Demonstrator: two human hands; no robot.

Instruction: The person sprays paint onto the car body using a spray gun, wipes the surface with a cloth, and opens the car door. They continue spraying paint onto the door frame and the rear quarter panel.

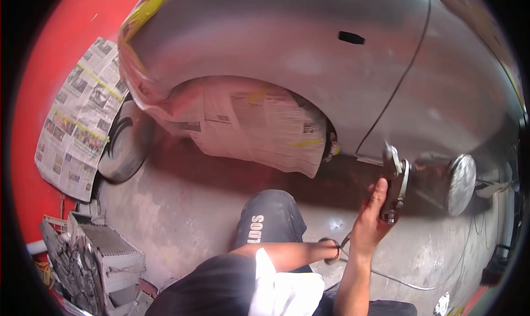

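My right hand (369,222) is wrapped around the handle of a metal spray gun (395,186), thumb up along its side. The gun's tip points at the lower edge of the grey car panel (309,34), apart from it. Just right of the gun is a silvery cylinder with a round, shiny end (462,184); whether it is joined to the gun as its cup is hard to make out. My left forearm (298,252) reaches across my knee to a dark loop (331,251) near my right forearm. The fingers of my left hand are hidden.
Newspaper (265,122) masks the wheel arch. More newspaper (83,111) hangs on the red surface (61,23), beside a tire (124,145). Grey parts (105,261) stand at lower left. A thin hose (403,283) lies on the concrete floor (182,205).
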